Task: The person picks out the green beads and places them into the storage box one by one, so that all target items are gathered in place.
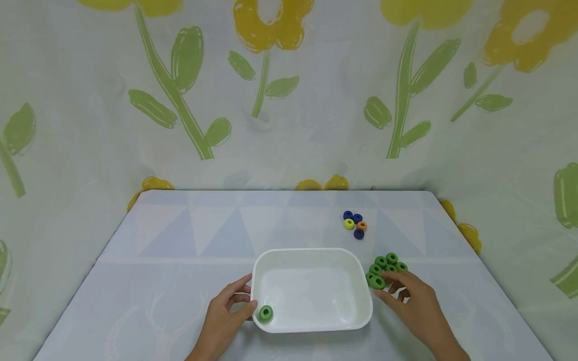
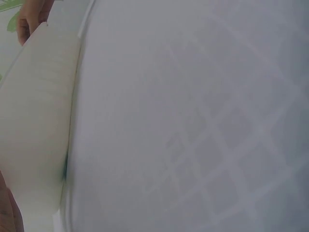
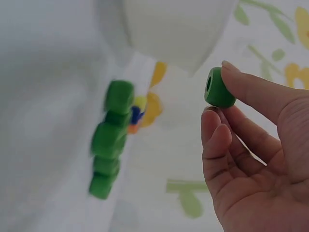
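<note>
My left hand [image 1: 226, 312] holds the left end of a white tray [image 1: 311, 328], thumb at the rim and fingers along the outer wall. A single green bead [image 1: 266, 314] lies inside the tray's near left corner. To the right of the tray, my right hand [image 1: 415, 300] pinches another green bead [image 3: 221, 88] between thumb and fingertip, raised off the table in the right wrist view. Beside it lies a cluster of green beads [image 1: 391, 258] on the table. The left wrist view has mostly tablecloth and the tray's outer wall [image 2: 38, 121].
Farther back on the table [image 1: 171, 281] is a small group of beads: dark blue ones [image 1: 358, 234], a yellow one [image 1: 349, 224] and an orange one [image 1: 362, 226]. A flower-patterned cloth [image 1: 307, 135] hangs behind the table and along its sides.
</note>
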`<state>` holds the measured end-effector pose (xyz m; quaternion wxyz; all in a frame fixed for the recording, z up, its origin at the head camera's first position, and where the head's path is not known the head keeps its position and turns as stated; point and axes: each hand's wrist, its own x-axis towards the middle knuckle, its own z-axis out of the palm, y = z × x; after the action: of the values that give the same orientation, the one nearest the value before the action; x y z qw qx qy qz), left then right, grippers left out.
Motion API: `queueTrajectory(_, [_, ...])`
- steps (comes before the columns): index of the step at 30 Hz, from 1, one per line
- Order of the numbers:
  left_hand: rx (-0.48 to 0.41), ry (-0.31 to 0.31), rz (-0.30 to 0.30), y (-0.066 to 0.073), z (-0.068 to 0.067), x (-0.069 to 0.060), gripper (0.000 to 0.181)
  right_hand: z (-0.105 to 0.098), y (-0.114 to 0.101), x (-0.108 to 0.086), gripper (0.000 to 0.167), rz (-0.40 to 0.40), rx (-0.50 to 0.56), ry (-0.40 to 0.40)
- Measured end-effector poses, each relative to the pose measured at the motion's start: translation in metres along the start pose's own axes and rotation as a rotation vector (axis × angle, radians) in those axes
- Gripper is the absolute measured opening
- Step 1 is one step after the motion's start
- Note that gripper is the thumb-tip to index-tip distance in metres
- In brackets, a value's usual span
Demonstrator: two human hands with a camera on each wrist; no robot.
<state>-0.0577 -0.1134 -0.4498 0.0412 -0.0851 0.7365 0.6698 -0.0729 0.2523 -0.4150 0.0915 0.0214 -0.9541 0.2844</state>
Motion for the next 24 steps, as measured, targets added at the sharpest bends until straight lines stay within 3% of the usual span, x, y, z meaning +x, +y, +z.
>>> queueTrajectory(4, [-0.001,-0.003,0.001,0.001,0.000,-0.001,0.056,0.001,-0.023,0.006,0.035,-0.026,0.047,-0.022])
queueTrajectory(8, [0.001,-0.005,-0.001,0.001,0.000,-0.001,0.057,0.013,-0.046,0.013,0.032,-0.043,0.119,-0.092])
queueTrajectory(11, [0.009,-0.002,-0.007,0.000,0.000,-0.002,0.058,0.029,-0.061,0.017,0.031,-0.108,0.174,-0.158])
queueTrajectory(18, [0.005,-0.003,-0.001,0.000,-0.001,-0.003,0.058,0.070,-0.086,0.024,0.027,-0.345,0.278,-0.285])
queueTrajectory(24, [0.008,-0.003,0.003,0.001,0.001,-0.003,0.057,0.094,-0.098,0.027,0.024,-0.372,0.246,-0.408])
